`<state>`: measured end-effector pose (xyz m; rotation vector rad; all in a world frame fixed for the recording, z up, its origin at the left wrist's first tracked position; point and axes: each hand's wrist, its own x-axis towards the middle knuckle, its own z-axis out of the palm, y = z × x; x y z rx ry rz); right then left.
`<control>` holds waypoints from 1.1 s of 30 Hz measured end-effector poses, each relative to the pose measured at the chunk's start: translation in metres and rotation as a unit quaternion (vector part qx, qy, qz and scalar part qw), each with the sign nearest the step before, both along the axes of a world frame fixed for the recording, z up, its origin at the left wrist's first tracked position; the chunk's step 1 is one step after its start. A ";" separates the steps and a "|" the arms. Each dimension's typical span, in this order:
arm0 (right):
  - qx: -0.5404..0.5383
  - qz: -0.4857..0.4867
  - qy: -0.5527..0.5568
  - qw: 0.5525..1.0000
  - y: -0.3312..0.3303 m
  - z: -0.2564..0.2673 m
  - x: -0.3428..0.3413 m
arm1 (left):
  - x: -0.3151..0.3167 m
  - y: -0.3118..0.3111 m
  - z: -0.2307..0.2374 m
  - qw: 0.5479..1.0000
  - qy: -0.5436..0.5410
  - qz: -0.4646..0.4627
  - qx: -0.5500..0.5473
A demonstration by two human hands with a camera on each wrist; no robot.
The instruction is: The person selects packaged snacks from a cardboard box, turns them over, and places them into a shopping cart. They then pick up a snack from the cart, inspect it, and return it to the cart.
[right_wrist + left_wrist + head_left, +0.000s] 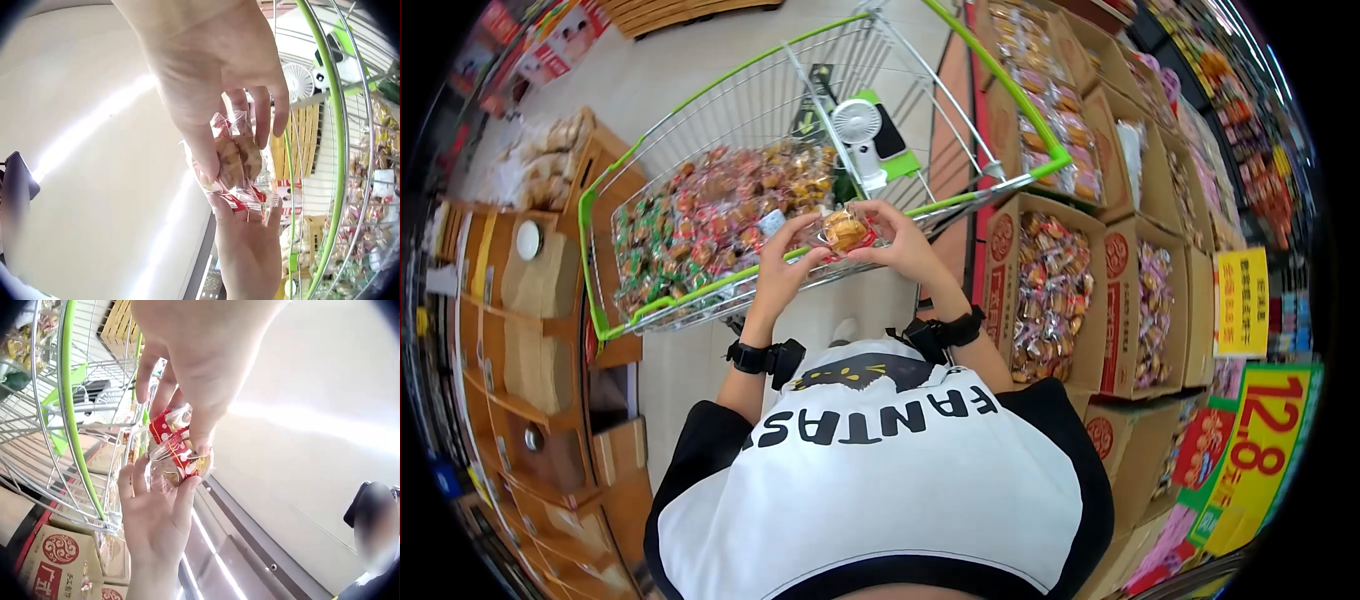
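Both hands hold a wrapped pastry [845, 231] over the near rim of the shopping cart [745, 272]. Its clear wrapper has red printing with pale dots, seen in the left wrist view on the packet [178, 450]. In the right wrist view, golden-brown baked pieces [239, 159] show through the film. My left hand [784, 258] pinches one side between thumb and fingers. On the opposite side, my right hand [903, 247] grips it the same way. Inside the cart lies a wide heap of individually wrapped snacks [720, 205].
A white handheld fan [857, 122] and a dark phone [889, 137] sit on the cart's green panel. To the right stand cardboard boxes of wrapped snacks [1052, 290] and a yellow price sign [1258, 440]. Wooden shelving [550, 370] lines the left side.
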<state>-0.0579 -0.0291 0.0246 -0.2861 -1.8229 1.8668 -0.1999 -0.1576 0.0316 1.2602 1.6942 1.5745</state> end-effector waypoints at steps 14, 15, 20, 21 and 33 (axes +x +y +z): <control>-0.114 0.096 -0.170 0.974 -0.037 -0.031 -0.068 | -0.040 -0.060 -0.035 0.960 -0.241 0.128 -0.066; -0.113 0.102 -0.171 0.973 -0.038 -0.031 -0.070 | -0.041 -0.063 -0.036 0.959 -0.242 0.134 -0.065; -0.159 0.130 -0.202 0.958 -0.041 -0.029 -0.083 | -0.043 -0.070 -0.042 0.939 -0.276 0.182 -0.094; -0.157 0.132 -0.202 0.958 -0.040 -0.029 -0.086 | -0.043 -0.071 -0.040 0.939 -0.276 0.184 -0.093; -0.195 0.189 -0.119 0.955 -0.035 0.017 -0.153 | -0.115 -0.071 0.009 0.931 -0.229 0.282 -0.041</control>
